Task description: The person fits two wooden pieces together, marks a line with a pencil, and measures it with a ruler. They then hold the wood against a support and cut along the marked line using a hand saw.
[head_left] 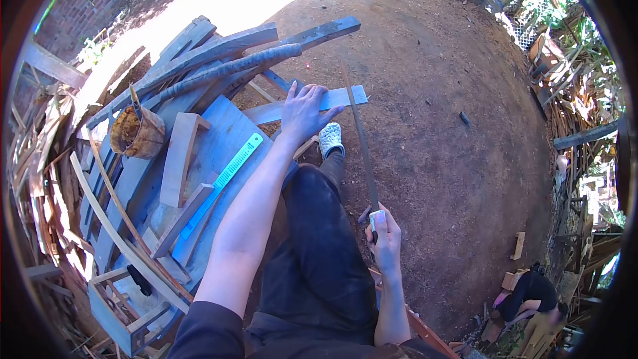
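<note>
The step in hand looks like sawing: a long, narrow, dark metal saw blade (363, 139) lies across a pale, flat wooden board (343, 98), close to the end that has small marks on it. The right hand (385, 236) has its fingers curled closed around the saw's white-and-black handle (377, 221), below the board in view. The left hand (306, 112) rests palm down on the board, fingers partly spread, thumb held out towards the blade (whether the tips hook under the far edge, I cannot tell). The board runs out beside a pile of weathered grey timbers (219, 53), its marked end over the brown earth floor (438, 159).

A further stroke would call for the left hand to pin the board firmly, its thumb kept clear of the teeth, and for the right to hold the blade in line. How deep any cut goes is too small to tell. A white, textured shoe (330, 137) stands near the blade, so a slip there could matter.
</note>
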The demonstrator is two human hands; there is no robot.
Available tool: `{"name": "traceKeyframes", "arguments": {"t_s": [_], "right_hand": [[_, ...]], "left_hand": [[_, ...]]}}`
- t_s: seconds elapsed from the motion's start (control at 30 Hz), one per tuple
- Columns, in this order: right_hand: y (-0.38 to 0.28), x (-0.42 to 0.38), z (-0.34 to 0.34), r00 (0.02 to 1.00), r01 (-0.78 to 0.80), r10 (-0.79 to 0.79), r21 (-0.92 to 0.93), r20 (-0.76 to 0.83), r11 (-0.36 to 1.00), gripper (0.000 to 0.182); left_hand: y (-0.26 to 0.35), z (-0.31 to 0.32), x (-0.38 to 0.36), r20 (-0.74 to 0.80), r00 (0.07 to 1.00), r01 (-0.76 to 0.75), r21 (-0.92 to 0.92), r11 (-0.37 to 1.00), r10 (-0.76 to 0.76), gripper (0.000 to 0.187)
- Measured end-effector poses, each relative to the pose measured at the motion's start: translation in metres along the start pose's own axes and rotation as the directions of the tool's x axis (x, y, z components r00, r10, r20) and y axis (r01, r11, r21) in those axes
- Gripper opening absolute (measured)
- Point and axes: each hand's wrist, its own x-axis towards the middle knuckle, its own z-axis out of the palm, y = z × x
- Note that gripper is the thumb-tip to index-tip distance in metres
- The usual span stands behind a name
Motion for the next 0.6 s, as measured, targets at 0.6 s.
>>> {"name": "traceKeyframes", "arguments": {"t_s": [0.6], "right_hand": [[-0.001, 0.018, 0.022, 0.996, 0.070, -0.074, -0.072, -0.052, 0.995, 0.052]], "left_hand": [[0.003, -0.003, 0.000, -0.015, 1.000, 0.003, -0.006, 1.000, -0.004, 0.061]]}}
